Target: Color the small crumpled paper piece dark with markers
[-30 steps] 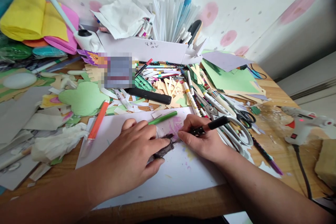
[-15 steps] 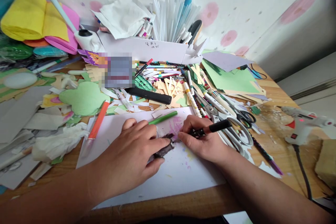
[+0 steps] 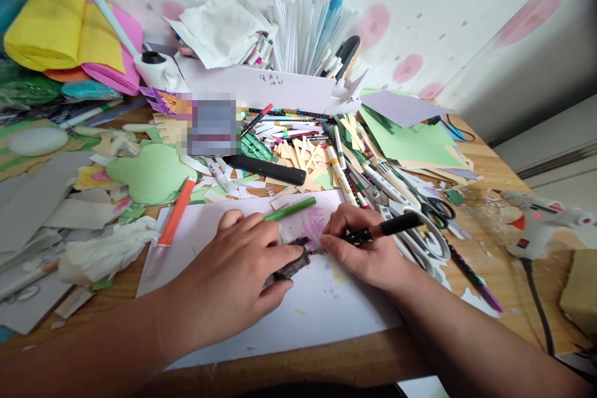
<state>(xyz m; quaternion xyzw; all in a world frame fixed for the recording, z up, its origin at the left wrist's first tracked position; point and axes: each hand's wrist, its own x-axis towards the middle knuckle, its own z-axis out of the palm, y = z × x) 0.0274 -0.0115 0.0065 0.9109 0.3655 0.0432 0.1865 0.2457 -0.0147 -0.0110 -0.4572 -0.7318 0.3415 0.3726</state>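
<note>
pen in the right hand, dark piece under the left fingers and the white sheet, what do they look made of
Pen: likely plastic, smooth-looking, with an even black end and dotted barrel. Dark piece: perhaps inked paper, or fabric; dull, streaky, rough-edged. White sheet: probably paper or thin card; flat, matte, marked with colour.

- Wooden table (image 3: 497,286), bare grain showing at right and front
- White sheet (image 3: 336,329), smudged pink and yellow, flat near the front edge
- White box (image 3: 298,88) at the back
- Glue gun (image 3: 536,224) at right, near a yellowish block (image 3: 581,289)
</note>
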